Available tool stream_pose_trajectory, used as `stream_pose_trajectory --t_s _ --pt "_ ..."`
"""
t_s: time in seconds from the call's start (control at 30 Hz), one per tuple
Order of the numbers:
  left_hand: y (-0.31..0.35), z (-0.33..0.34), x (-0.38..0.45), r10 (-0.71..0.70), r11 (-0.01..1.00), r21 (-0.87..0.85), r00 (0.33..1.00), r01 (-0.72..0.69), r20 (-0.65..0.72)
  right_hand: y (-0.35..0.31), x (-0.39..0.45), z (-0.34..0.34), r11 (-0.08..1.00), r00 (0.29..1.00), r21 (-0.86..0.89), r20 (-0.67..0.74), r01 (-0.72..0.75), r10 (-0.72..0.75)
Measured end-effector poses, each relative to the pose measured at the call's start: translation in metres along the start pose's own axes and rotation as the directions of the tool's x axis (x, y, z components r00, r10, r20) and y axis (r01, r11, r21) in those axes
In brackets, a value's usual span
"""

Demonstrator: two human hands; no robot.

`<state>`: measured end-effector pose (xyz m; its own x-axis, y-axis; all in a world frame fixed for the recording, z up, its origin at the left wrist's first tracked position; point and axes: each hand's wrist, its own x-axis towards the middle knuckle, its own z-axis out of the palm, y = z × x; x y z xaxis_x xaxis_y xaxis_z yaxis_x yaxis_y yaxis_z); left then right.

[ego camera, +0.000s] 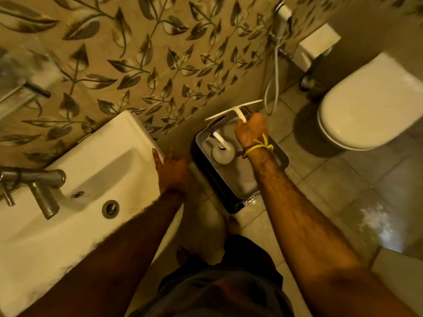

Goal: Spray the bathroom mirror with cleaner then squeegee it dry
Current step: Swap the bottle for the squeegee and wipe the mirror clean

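Note:
My right hand [250,131] is shut on the handle of a white T-shaped squeegee [233,110], held over a grey tray [247,186] that sits on a dark stool by the wall. A white spray bottle [222,152] with a blue-tipped nozzle stands in that tray, just left of my right wrist. My left hand [170,172] rests with fingers spread on the right edge of the white washbasin [96,156]. The mirror [13,62] shows only as a blurred strip at the far left, above the basin.
A metal tap [36,186] stands on the basin. A white toilet [366,106] with its lid down is at the right, with a hose sprayer [274,72] on the leaf-patterned wall. My bare feet stand on the wet tiled floor [343,191].

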<state>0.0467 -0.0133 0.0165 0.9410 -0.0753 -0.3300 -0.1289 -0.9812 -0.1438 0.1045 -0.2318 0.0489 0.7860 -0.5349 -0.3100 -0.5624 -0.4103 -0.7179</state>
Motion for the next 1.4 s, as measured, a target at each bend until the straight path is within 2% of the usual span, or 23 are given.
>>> stream_pose_trajectory --t_s 0.13,0.23,0.3,0.4,0.47,0.53,0.67,0.73,0.87,0.97,1.03,1.2,1.4 --pt "-0.002 -0.004 -0.004 0.051 0.995 -0.085 0.997 -0.055 -0.053 -0.021 -0.059 -0.024 0.99 0.987 0.085 -0.127 0.114 -0.103" --pt "-0.003 -0.024 -0.017 0.022 0.895 -0.442 0.996 -0.056 -0.083 -0.05 -0.106 -0.039 0.958 0.953 0.094 -0.165 0.271 -0.253" --pt "-0.012 -0.042 -0.037 -0.01 0.822 -0.56 0.979 -0.108 -0.204 -0.072 -0.14 -0.046 0.921 0.921 0.122 -0.179 0.37 -0.346" --pt "-0.034 -0.073 -0.078 -0.044 0.742 -0.616 0.899 -0.263 -0.437 -0.109 -0.191 -0.05 0.841 0.858 0.195 -0.228 0.504 -0.461" --pt "-0.056 -0.093 -0.106 -0.105 0.675 -0.65 0.827 -0.349 -0.553 -0.135 -0.225 -0.047 0.759 0.797 0.252 -0.258 0.601 -0.546" --pt "-0.085 -0.116 -0.129 -0.179 0.653 -0.629 0.721 -0.422 -0.67 -0.164 -0.258 -0.04 0.665 0.731 0.305 -0.271 0.682 -0.626" --pt "-0.152 -0.163 -0.163 -0.304 0.688 -0.517 0.445 -0.509 -0.842 -0.221 -0.316 -0.025 0.468 0.556 0.327 -0.265 0.821 -0.788" --pt "-0.188 -0.184 -0.18 -0.36 0.728 -0.464 0.296 -0.505 -0.885 -0.247 -0.339 -0.018 0.371 0.469 0.349 -0.259 0.861 -0.845" --pt "-0.275 -0.223 -0.213 -0.441 0.805 -0.417 0.045 -0.422 -0.896 -0.3 -0.378 0.0 0.195 0.326 0.406 -0.282 0.893 -0.902" --pt "-0.332 -0.265 -0.231 -0.425 0.873 -0.377 -0.102 -0.311 -0.9 -0.343 -0.407 0.006 0.084 0.245 0.433 -0.331 0.897 -0.911" --pt "-0.365 -0.301 -0.243 -0.417 0.893 -0.369 -0.163 -0.257 -0.894 -0.379 -0.425 0.007 -0.001 0.179 0.443 -0.364 0.897 -0.914" --pt "-0.427 -0.375 -0.263 -0.352 0.935 -0.316 -0.301 -0.162 -0.886 -0.461 -0.461 -0.001 -0.15 0.064 0.425 -0.45 0.893 -0.891" --pt "-0.503 -0.424 -0.273 -0.306 0.95 -0.308 -0.314 -0.044 -0.899 -0.524 -0.469 -0.016 -0.272 -0.076 0.276 -0.56 0.922 -0.825"
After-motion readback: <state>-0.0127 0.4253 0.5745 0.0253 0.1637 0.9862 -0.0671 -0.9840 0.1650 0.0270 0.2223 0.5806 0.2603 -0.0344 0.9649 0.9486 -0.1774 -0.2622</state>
